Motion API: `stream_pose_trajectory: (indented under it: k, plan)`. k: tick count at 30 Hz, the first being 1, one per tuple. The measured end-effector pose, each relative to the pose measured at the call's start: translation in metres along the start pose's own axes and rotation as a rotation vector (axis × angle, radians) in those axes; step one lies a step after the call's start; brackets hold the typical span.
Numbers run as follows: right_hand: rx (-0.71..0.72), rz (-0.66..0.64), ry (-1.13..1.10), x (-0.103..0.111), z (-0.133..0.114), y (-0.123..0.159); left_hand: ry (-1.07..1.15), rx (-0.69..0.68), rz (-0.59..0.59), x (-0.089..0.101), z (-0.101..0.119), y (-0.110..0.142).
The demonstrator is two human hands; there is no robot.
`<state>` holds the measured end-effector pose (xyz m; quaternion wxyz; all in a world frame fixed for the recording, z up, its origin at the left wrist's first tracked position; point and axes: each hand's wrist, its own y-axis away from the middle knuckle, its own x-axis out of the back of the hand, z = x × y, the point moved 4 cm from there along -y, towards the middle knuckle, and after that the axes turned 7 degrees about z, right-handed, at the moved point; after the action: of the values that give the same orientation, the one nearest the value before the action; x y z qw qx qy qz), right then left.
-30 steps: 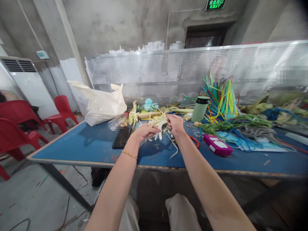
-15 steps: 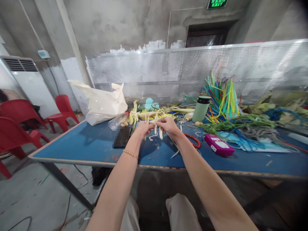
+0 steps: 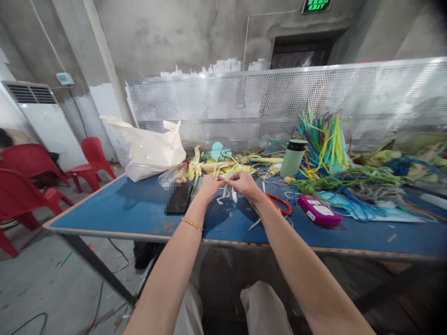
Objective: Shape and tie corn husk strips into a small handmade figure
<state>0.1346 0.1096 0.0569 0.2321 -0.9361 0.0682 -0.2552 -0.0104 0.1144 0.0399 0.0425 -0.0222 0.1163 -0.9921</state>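
Observation:
Over the blue table (image 3: 132, 211), my left hand (image 3: 210, 187) is closed in a pinch on thin, pale strips that look like corn husk. My right hand (image 3: 245, 185) pinches the same pale strips (image 3: 234, 194) close beside it, its fingertips nearly touching the left ones. Some strip ends stick up above the fingers and others hang below. My fingers cover the spot where the strips meet. Behind the hands lies a pile of yellowish husks (image 3: 195, 166). A flat black device (image 3: 179, 200) rests left of my left hand.
A red loop handle (image 3: 282, 204) and a purple box (image 3: 319, 211) lie to the right. Beyond stand a green tumbler (image 3: 293, 162) and a bundle of coloured strips (image 3: 330, 146), near green cords (image 3: 366, 177). On the left are a white bag (image 3: 153, 151) and a clear bottle (image 3: 170, 177).
My two hands have come slightly closer together. The strip ends above my fingers have shifted and lean more to the right.

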Motion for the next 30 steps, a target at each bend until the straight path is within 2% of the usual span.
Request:
stream_pose_trajectory:
  k: [4, 10, 14, 22, 30]
  plan:
    - [0.032, 0.010, 0.065, 0.000, 0.001, -0.002, -0.039, -0.082, 0.012, 0.000, 0.001, -0.001]
    - [-0.046, -0.020, 0.014, 0.000, 0.000, 0.001, -0.025, -0.104, -0.005, -0.003, -0.001, -0.004]
    - [-0.030, -0.034, 0.020, -0.001, 0.000, 0.002, 0.015, -0.060, -0.023, -0.003, -0.001, -0.004]
    - [0.031, -0.066, 0.021, -0.002, 0.003, 0.001, 0.151, 0.118, -0.074, -0.004, 0.001, 0.002]
    - [0.003, -0.047, -0.022, -0.002, 0.003, 0.002, 0.191, 0.125, -0.132, -0.005, 0.002, 0.006]
